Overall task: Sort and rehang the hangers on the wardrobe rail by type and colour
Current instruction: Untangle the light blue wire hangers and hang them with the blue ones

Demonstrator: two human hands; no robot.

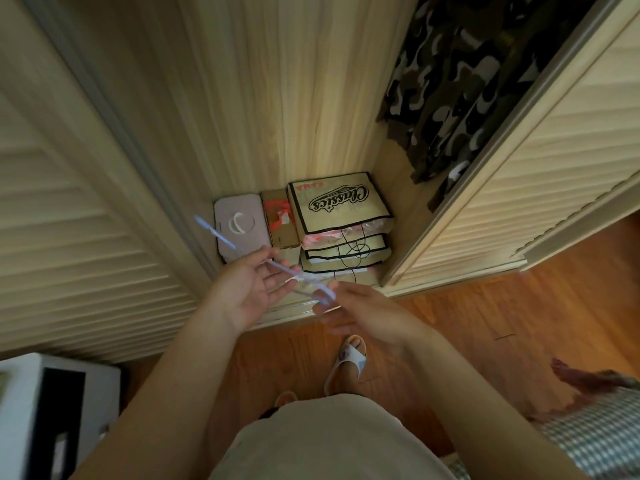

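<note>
A thin pale blue hanger [221, 237], blurred by motion, slants from the upper left down to between my hands, in front of the open wardrobe. My left hand [252, 289] is palm up with fingers spread and fairly straight, the hanger lying across its fingertips. My right hand [360, 313] comes in from the right, and its fingers close on the hanger's lower end near a clear plastic part. The wardrobe rail is out of view.
On the wardrobe floor lie a stack of paper bags [339, 209], a brown box [280, 220] and a pale pink case [239, 226]. A camouflage garment [467, 81] hangs at upper right. Louvred doors [69, 202] flank the opening. A white box [52, 410] stands at lower left.
</note>
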